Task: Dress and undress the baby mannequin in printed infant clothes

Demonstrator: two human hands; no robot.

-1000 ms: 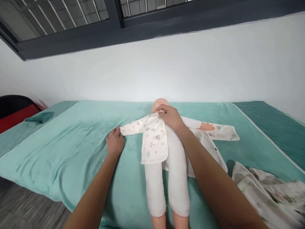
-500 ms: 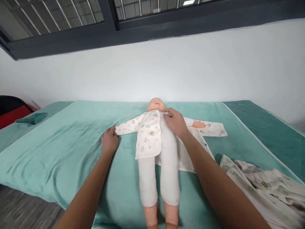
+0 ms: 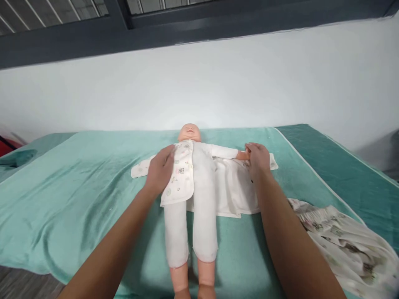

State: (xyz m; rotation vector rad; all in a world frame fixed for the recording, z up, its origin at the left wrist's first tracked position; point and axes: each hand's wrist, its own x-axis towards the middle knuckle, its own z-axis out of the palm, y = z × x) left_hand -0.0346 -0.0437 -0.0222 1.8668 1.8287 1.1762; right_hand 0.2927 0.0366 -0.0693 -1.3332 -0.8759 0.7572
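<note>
A baby doll with a white cloth body lies on its back, its head toward the wall. One half of a printed baby shirt covers its left-of-picture side, with that arm inside the sleeve. The shirt's other half is spread flat under the doll on the right. My right hand has its fingers closed around the doll's hand, over the loose sleeve. Slightly blurred, my left hand hovers over or touches the shirt near the dressed arm, fingers extended and holding nothing.
A green velvety sheet covers the bed or table. Crumpled printed baby trousers lie at the right front. Behind stands a white wall under a dark window frame. Something red shows at the left edge.
My left hand has left the sleeve cuff and moved right, over the shirt. My right hand has gone from the doll's neck to its bare hand. The view has shifted right.
</note>
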